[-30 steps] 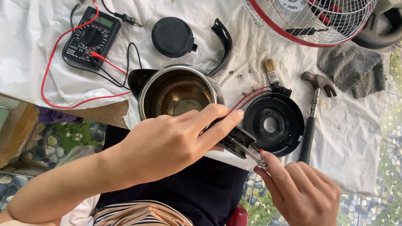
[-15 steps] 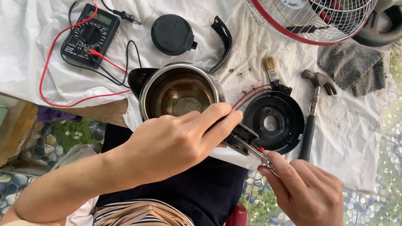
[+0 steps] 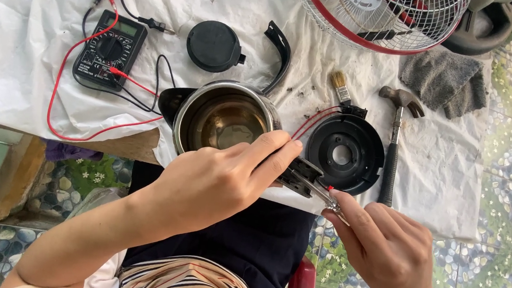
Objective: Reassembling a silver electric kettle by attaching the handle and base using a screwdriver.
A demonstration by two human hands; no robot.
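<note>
My left hand (image 3: 219,181) grips the near side of a steel kettle body (image 3: 226,120), fingers pinching a small black switch part (image 3: 298,173) at its rim. My right hand (image 3: 383,248) holds a thin metal tool (image 3: 319,194) whose tip meets that black part. Red wires (image 3: 310,123) run from the part to the round black kettle base (image 3: 346,154) lying just right of the kettle.
On the white cloth (image 3: 29,50) lie a black multimeter (image 3: 110,50) with red and black leads, a round black lid (image 3: 214,46), a curved black handle (image 3: 282,47), a paintbrush (image 3: 339,86), a hammer (image 3: 393,144), a grey rag (image 3: 444,77) and a fan grille (image 3: 384,16).
My right hand has shifted slightly with the tool at the black part. My left hand keeps its grip on the kettle.
</note>
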